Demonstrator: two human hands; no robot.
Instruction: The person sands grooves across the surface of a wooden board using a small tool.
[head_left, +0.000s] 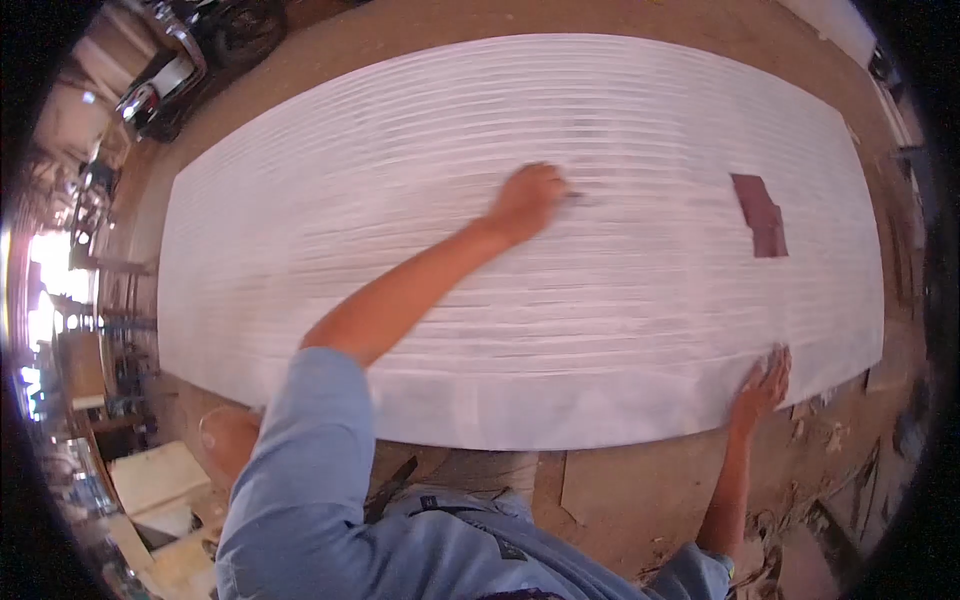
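A long white grooved panel (430, 290) lies flat before me, with a smooth strip along its near edge. Over the middle of the panel, my left hand (532, 200) is closed; a small dark thing shows at its fingertips, too blurred to name. My right hand (763, 385) rests on the near right edge with its fingers stretched out. Beyond it, on the right part of the panel, lies a dark red piece of sheet (763, 217) with an uneven outline. Neither hand touches that piece.
A motorcycle (170, 85) stands at the upper left, past the panel's far edge. Wooden pieces and furniture-like frames crowd the left side, with a pale board (160, 480) at the lower left. Scraps lie on the brown ground (640, 500) near the panel's right end.
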